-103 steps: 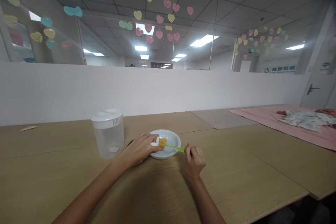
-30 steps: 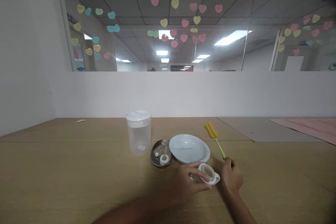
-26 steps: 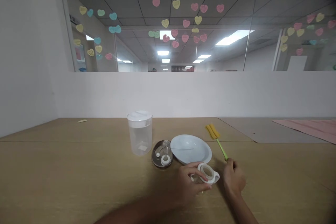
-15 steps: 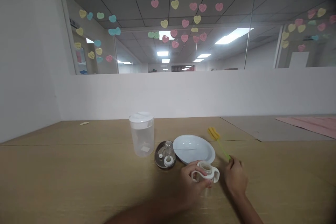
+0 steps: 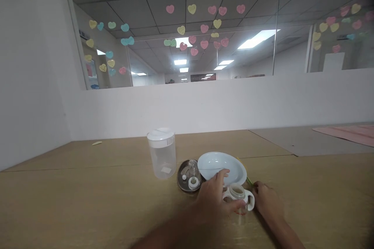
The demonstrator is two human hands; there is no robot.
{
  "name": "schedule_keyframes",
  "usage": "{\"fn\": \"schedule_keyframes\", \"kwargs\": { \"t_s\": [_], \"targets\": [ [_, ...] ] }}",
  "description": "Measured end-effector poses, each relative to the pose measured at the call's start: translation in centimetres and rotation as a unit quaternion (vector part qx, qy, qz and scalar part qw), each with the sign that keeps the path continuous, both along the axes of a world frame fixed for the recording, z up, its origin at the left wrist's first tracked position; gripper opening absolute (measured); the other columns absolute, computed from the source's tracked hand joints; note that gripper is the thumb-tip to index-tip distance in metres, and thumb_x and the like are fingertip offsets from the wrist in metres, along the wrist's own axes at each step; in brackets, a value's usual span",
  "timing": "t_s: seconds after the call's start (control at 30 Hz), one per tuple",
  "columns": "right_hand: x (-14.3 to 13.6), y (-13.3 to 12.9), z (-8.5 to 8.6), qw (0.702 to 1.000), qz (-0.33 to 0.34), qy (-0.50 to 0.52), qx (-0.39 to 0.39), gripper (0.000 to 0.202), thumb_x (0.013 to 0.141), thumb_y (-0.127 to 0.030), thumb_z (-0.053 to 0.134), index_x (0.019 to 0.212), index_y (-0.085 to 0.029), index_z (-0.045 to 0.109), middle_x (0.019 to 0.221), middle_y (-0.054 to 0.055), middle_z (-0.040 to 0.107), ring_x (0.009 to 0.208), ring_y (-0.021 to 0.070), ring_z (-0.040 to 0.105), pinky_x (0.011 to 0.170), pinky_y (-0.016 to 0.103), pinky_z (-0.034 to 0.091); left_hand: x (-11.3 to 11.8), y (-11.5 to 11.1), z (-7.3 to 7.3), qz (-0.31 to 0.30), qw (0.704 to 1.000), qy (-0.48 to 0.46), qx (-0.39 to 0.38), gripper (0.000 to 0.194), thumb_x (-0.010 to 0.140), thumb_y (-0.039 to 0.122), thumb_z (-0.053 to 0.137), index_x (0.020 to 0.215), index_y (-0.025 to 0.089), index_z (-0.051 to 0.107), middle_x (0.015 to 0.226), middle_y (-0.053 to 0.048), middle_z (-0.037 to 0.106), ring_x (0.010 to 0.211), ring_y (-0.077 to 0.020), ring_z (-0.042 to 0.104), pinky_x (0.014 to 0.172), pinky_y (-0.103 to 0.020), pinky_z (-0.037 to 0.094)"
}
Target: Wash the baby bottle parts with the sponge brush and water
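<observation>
A clear baby bottle with a white two-handled ring (image 5: 237, 191) stands upright and uncapped on the table. My left hand (image 5: 214, 194) is beside it, fingers spread, the thumb in front of the bottle; whether the thumb touches it I cannot tell. My right hand (image 5: 268, 201) is closed round the green handle of a bottle brush (image 5: 249, 181). The brush lies low along the right side of a white oval plate (image 5: 214, 159), its yellow head mostly out of sight. A thin rod rests on the plate, left of which a metal dish (image 5: 182, 184) holds a clear cap, a white ring and a small white part.
A translucent lidded container (image 5: 162, 159) stands left of the dish. Pink cloth (image 5: 350, 134) lies at the far right. A small pale piece (image 5: 97, 143) is near the left wall. Behind the table rises a white wall (image 5: 198, 109) with windows above it.
My left hand has let go of the bottle's handled ring and its fingers have spread. My right hand has lowered the brush, and its yellow head has dropped beside the plate.
</observation>
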State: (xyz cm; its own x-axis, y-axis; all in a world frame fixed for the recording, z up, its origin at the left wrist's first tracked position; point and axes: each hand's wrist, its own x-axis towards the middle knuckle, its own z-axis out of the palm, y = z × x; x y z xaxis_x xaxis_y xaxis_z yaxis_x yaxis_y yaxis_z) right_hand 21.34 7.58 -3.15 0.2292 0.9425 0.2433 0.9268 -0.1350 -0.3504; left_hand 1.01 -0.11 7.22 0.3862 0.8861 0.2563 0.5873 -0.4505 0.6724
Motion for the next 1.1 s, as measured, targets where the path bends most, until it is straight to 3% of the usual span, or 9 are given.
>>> {"fn": "schedule_keyframes", "kwargs": {
  "t_s": [0.17,0.33,0.43,0.5,0.6,0.67,0.73,0.97,1.1],
  "targets": [
    [0.2,-0.5,0.3,0.999,-0.015,0.032,-0.016,0.028,0.080,-0.025,0.040,0.089,-0.019,0.065,0.092,0.013,0.068,0.087,0.0279,0.062,0.065,0.034,0.044,-3.6,2.3,3.8,0.095,0.967,0.195,0.131,0.045,0.084,0.049,0.048,0.118,0.020,0.053,0.117,-0.009,0.061,0.106,-0.0249,0.056,0.092,-0.036,0.041],
    [0.7,-0.2,1.3,0.993,-0.051,0.057,0.091,0.037,0.081,-0.027,0.035,0.098,-0.014,0.065,0.099,0.015,0.065,0.086,0.0256,0.061,0.071,0.034,0.044,-6.7,4.2,4.1,0.202,0.906,0.351,0.121,0.031,0.087,0.033,0.040,0.105,0.015,0.059,0.103,-0.013,0.065,0.094,-0.0272,0.062,0.077,-0.036,0.047],
    [0.4,0.7,4.0,0.981,-0.041,0.074,0.177,0.039,0.083,-0.029,0.032,0.100,-0.014,0.064,0.103,0.012,0.064,0.086,0.0243,0.060,0.071,0.033,0.042,-7.1,3.7,4.5,0.202,0.893,0.394,0.080,0.030,0.086,0.030,0.041,0.098,0.013,0.063,0.098,-0.015,0.067,0.090,-0.0296,0.064,0.072,-0.036,0.048],
    [-0.4,1.7,6.7,0.975,-0.005,0.080,0.205,0.035,0.082,-0.030,0.035,0.097,-0.016,0.064,0.097,0.010,0.066,0.087,0.0234,0.060,0.072,0.030,0.041,-6.9,2.6,5.7,0.180,0.899,0.393,0.065,0.028,0.085,0.029,0.043,0.094,0.013,0.064,0.095,-0.014,0.068,0.088,-0.0294,0.064,0.069,-0.035,0.047],
    [-2.1,3.8,10.2,0.977,0.083,0.098,0.170,0.031,0.083,-0.028,0.039,0.098,-0.018,0.064,0.094,0.007,0.068,0.084,0.0205,0.061,0.069,0.027,0.040,-6.5,0.6,8.1,0.142,0.932,0.317,0.100,0.030,0.088,0.034,0.038,0.094,0.018,0.064,0.096,-0.010,0.068,0.085,-0.0241,0.064,0.065,-0.029,0.046],
    [-3.5,5.3,11.2,0.971,0.168,0.101,0.135,0.029,0.083,-0.025,0.041,0.097,-0.018,0.065,0.093,0.006,0.068,0.085,0.0184,0.061,0.072,0.025,0.040,-6.3,-0.2,9.1,0.140,0.940,0.290,0.115,0.032,0.089,0.034,0.036,0.092,0.019,0.064,0.094,-0.009,0.069,0.083,-0.0222,0.064,0.063,-0.027,0.045],
    [-4.8,6.6,10.9,0.963,0.234,0.097,0.098,0.027,0.081,-0.021,0.044,0.096,-0.017,0.066,0.096,0.006,0.068,0.087,0.0174,0.061,0.076,0.025,0.040,-6.3,-0.2,9.1,0.154,0.932,0.312,0.105,0.035,0.090,0.033,0.035,0.088,0.016,0.066,0.091,-0.012,0.069,0.082,-0.0235,0.065,0.064,-0.028,0.045],
    [-6.6,8.4,6.2,0.924,0.350,0.155,-0.011,0.037,0.069,-0.010,0.050,0.101,-0.019,0.066,0.108,0.004,0.066,0.090,0.0161,0.061,0.083,0.026,0.043,-7.0,2.6,5.6,0.189,0.875,0.446,-0.011,0.020,0.080,0.015,0.051,0.089,0.014,0.069,0.091,-0.016,0.070,0.088,-0.0290,0.066,0.071,-0.034,0.050],
    [-6.4,8.4,5.6,0.906,0.373,0.193,-0.050,0.043,0.068,-0.009,0.048,0.107,-0.016,0.064,0.113,0.007,0.063,0.086,0.0153,0.061,0.074,0.025,0.047,-6.7,1.7,7.1,0.165,0.889,0.427,0.001,0.026,0.086,0.020,0.044,0.092,0.013,0.068,0.095,-0.017,0.069,0.090,-0.0287,0.065,0.074,-0.035,0.050]
  ]
}}
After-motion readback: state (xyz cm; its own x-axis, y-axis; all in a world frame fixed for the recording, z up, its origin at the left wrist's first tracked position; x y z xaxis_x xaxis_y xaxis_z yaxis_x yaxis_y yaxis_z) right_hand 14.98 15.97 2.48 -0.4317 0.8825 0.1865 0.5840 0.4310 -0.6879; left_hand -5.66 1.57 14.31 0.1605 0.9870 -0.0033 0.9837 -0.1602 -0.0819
